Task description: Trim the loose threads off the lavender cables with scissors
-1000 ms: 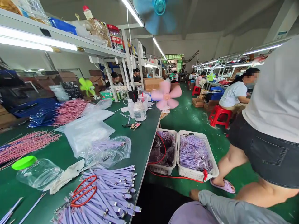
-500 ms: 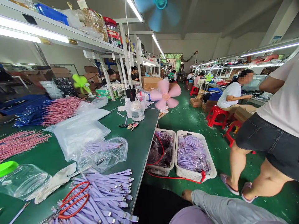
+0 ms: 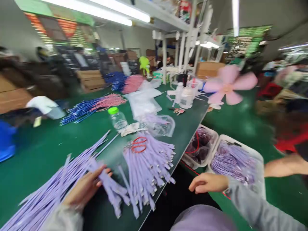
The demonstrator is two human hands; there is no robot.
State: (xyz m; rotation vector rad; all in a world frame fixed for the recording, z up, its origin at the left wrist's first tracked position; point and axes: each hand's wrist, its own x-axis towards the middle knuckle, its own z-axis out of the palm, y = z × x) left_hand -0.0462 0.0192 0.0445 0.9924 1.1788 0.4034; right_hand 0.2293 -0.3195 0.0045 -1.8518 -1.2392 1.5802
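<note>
At the lower left, my left hand (image 3: 88, 185) is closed round a small bunch of lilac flat cables (image 3: 112, 189), their connector ends pointing toward the table's near edge. A long heap of lilac cables (image 3: 60, 178) lies under and left of that hand. My right hand (image 3: 209, 183) hangs off the table's edge with fingers curled together; whether anything is between them is too blurred to tell. A fanned pile of lilac cables (image 3: 144, 170) lies between the hands, with red-handled scissors (image 3: 139, 144) on top.
Beyond the pile are a green-lidded jar (image 3: 117, 118), clear bags (image 3: 144, 102), bottles (image 3: 186, 98) and a pink fan (image 3: 227, 87). White baskets of cables (image 3: 261, 160) stand on the floor at right. Another person's arm (image 3: 284, 165) reaches in there.
The view has swung left and shows more of the table. My left hand has come into view on a lilac bunch, and my right hand has risen from the lower edge.
</note>
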